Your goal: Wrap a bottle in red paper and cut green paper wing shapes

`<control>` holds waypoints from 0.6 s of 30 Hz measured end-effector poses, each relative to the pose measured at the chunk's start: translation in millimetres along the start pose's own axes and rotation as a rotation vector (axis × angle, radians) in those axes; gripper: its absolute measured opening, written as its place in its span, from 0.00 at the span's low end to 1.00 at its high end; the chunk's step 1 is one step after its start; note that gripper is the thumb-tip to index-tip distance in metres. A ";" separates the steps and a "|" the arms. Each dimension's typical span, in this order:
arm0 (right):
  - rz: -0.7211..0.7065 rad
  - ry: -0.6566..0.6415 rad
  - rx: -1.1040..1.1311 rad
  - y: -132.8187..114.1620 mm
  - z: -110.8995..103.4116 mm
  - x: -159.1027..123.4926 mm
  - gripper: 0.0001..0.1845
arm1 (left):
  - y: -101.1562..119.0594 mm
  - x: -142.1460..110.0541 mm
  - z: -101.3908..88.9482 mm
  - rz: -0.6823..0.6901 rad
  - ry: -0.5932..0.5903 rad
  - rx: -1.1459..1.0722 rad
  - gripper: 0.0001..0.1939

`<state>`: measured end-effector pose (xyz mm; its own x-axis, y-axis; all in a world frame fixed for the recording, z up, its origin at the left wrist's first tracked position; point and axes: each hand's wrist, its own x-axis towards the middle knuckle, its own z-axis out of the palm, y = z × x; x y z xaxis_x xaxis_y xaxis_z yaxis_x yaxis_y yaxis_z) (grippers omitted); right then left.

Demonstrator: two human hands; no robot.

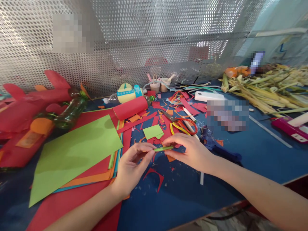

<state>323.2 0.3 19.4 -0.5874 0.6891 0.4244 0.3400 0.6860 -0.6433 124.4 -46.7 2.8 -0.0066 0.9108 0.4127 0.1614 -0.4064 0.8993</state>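
Note:
A small piece of green paper (163,149), seen nearly edge-on, is held between my two hands above the blue table. My left hand (133,163) pinches its left end between thumb and fingers. At its right end, the fingertips of my right hand (190,149) close on it. Just beyond lie small green paper pieces (153,132) and scissors (184,123) with red and yellow handles. Left of my hands, a large green sheet (79,154) rests on a stack of coloured paper.
Red paper-covered bottles (31,106) crowd the left side. A red-wrapped bottle (131,107) and a yellow-and-blue decorated one (130,93) lie at the back. A blue glue gun (220,147) is right of my hands. Dried husks (255,86) pile up at the far right, before a perforated metal screen (149,32).

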 end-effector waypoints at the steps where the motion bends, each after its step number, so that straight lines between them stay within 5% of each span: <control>1: -0.030 0.005 0.010 -0.2 0.7 -0.3 0.06 | -0.2 -1.2 -0.1 0.001 -0.023 -0.003 0.07; 6: -0.158 0.035 0.014 -0.1 2.6 -0.8 0.04 | -2.5 -4.1 0.2 0.012 -0.106 0.096 0.12; 13: -0.188 0.032 -0.006 -1.3 4.9 -1.6 0.04 | -5.4 -0.4 -0.6 0.175 -0.138 0.218 0.10; 18: -0.185 0.018 -0.032 0.2 5.9 -2.0 0.04 | -4.6 -0.6 1.0 0.173 -0.162 0.263 0.09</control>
<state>320.1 -2.4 14.7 -0.6289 0.5545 0.5450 0.2507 0.8081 -0.5331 124.6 -45.3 -1.7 0.1964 0.8384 0.5085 0.3952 -0.5423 0.7414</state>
